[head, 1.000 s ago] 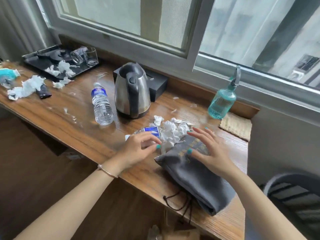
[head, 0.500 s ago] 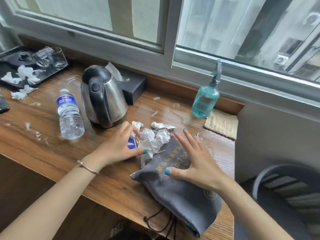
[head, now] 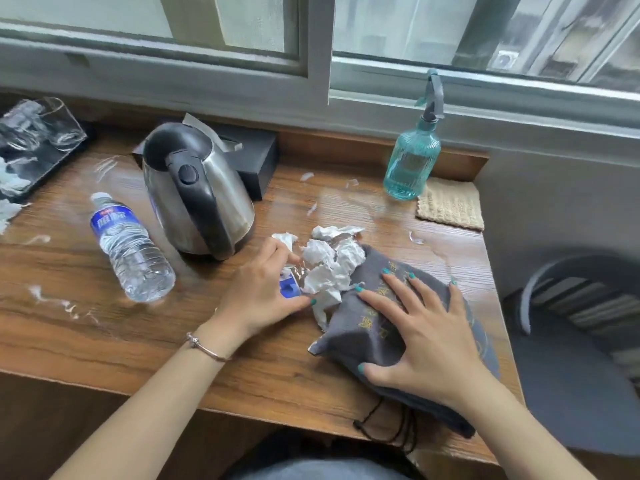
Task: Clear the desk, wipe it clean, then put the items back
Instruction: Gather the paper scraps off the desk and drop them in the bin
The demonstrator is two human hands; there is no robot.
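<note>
- The left hand (head: 258, 296) sits on the wooden surface (head: 104, 323), its fingers (head: 298, 301) curled round a small object with a blue label (head: 289, 289), mostly hidden under the palm; what the object is cannot be told.
- Just right of that hand lies a heap of crumpled white tissues (head: 329, 265), touching the label and spilling onto the edge of a grey drawstring bag (head: 363, 327).
- The right hand (head: 426, 334) lies flat on the grey bag, fingers (head: 398, 289) spread and straight, thumb out toward the near edge of the bag.
- The bag's black cords (head: 391, 431) hang over the front edge of the surface.
- A steel electric kettle (head: 197, 192) with a black handle stands upright behind the left hand; a black tissue box (head: 256, 157) sits just behind it.
- A clear plastic water bottle (head: 131, 247) with a blue label lies on its side left of the kettle.
- A teal spray bottle (head: 412, 157) stands upright by the window, just beside a woven beige cloth (head: 450, 206).
- A black tray (head: 41, 157) at far left carries glass tumblers (head: 41, 123) and some tissue scraps.
- Small white paper scraps (head: 62, 303) are scattered across the surface.
</note>
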